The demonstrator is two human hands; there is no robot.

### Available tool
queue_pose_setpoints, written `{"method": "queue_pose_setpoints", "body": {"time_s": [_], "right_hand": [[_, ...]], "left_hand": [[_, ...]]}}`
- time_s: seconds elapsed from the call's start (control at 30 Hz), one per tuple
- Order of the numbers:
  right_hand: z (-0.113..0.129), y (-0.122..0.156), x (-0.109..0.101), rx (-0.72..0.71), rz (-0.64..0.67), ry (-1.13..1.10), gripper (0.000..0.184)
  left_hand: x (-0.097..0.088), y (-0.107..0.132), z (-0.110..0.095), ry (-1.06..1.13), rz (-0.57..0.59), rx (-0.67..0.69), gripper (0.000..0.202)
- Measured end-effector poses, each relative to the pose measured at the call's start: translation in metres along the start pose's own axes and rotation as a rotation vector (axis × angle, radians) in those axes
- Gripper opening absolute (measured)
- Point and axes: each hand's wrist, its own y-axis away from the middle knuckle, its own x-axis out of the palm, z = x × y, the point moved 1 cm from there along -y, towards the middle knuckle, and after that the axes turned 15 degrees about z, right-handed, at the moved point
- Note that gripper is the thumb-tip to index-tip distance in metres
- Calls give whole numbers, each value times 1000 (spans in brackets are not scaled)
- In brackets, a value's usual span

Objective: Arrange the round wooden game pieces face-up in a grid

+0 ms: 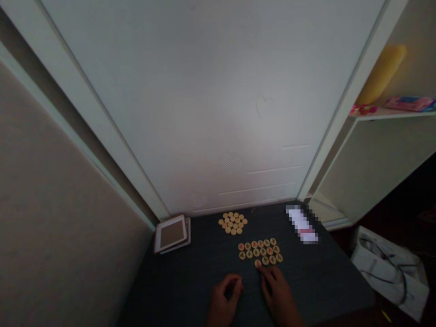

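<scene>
Round wooden Chinese chess pieces point(256, 252) lie face up in three rows on the dark table, some with red characters and some with black. My right hand point(277, 290) is just below the bottom row, its index fingertip touching the leftmost red-marked piece point(258, 263) there. Its thumb is apart from the index finger, and no piece is gripped. To the left, my left hand point(225, 297) rests near the front of the table, thumb and fingers curled together. Whatever they may hold is hidden. Farther back, more pieces point(233, 219) form a cluster, with no characters visible.
Two stacked flat frames or boxes point(172, 236) lie at the table's back left. A pixelated white object point(302, 225) lies at the right. A white panel point(218, 113) rises behind the dark table point(177, 281). A white bag point(390, 272) with dark cords stands beyond the right edge.
</scene>
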Motion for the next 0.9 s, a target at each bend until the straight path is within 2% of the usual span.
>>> {"method": "queue_pose_setpoints", "body": {"time_s": [0.3, 0.57, 0.9], "right_hand": [[5, -3, -3, -7, -70, 39, 40], [-3, -1, 3, -1, -65, 40, 38], [-20, 9, -15, 29, -121, 296, 34]], "left_hand": [[0, -1, 2, -52, 2, 2, 38], [1, -1, -1, -80, -13, 4, 38], [0, 2, -7, -107, 19, 5, 35]]}}
